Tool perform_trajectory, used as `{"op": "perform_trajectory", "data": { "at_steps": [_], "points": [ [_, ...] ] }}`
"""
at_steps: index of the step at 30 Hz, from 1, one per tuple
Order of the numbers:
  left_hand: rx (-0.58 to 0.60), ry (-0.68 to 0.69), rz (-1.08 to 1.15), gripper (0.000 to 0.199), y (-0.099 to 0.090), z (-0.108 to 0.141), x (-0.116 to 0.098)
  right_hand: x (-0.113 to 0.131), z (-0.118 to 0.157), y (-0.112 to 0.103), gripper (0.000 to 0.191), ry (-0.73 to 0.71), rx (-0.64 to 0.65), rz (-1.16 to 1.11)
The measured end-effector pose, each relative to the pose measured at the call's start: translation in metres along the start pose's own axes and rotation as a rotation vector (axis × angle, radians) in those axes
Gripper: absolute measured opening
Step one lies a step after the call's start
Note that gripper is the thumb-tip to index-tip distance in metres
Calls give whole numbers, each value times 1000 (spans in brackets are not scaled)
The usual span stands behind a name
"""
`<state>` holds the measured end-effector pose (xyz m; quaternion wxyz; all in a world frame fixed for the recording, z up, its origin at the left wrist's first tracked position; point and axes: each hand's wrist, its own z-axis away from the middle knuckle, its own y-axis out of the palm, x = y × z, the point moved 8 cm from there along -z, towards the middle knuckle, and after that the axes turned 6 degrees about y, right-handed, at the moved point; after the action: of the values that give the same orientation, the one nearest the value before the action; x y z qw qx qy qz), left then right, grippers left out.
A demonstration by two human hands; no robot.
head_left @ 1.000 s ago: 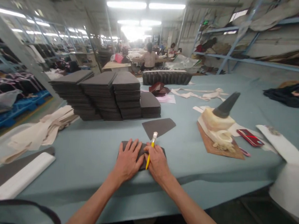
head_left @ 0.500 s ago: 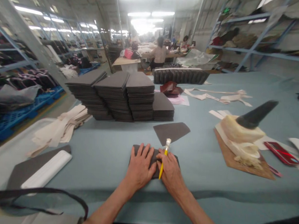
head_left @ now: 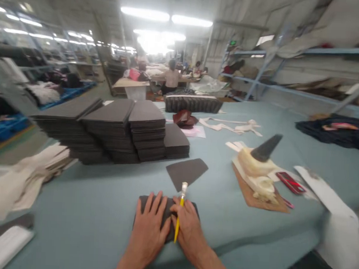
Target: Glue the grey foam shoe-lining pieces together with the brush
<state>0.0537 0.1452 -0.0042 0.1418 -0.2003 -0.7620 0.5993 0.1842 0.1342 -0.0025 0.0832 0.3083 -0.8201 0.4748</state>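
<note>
Pressing flat with fingers spread, the left hand (head_left: 148, 232) pins a dark grey piece (head_left: 142, 206) near the table's (head_left: 83, 213) front edge. Beside it, the right hand (head_left: 189, 228) pinches a yellow pen (head_left: 178, 217), also resting on that piece.

Left hand (head_left: 148, 232) flat on dark grey piece (head_left: 143, 204) at near table (head_left: 83, 209) edge. Right hand (head_left: 189, 228) beside it, gripping yellow pen (head_left: 179, 214), tip up. Single grey piece (head_left: 186, 172) just beyond. Stacks of grey pieces (head_left: 114, 127) far left; red phone (head_left: 290, 183) right.
</note>
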Motion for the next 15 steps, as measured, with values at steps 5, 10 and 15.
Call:
{"op": "perform_trajectory", "data": {
  "at_steps": [5,10,15],
  "points": [
    [-58,71,-110,58,17,4,10,-1,-5,3,33,43,39,10],
    [-37,121,-193,59,22,7,14,0,-6,0,33,30,27,-41],
    [-15,113,-204,59,26,7,22,-1,-4,3,28,27,-4,-53]
  ]
}}
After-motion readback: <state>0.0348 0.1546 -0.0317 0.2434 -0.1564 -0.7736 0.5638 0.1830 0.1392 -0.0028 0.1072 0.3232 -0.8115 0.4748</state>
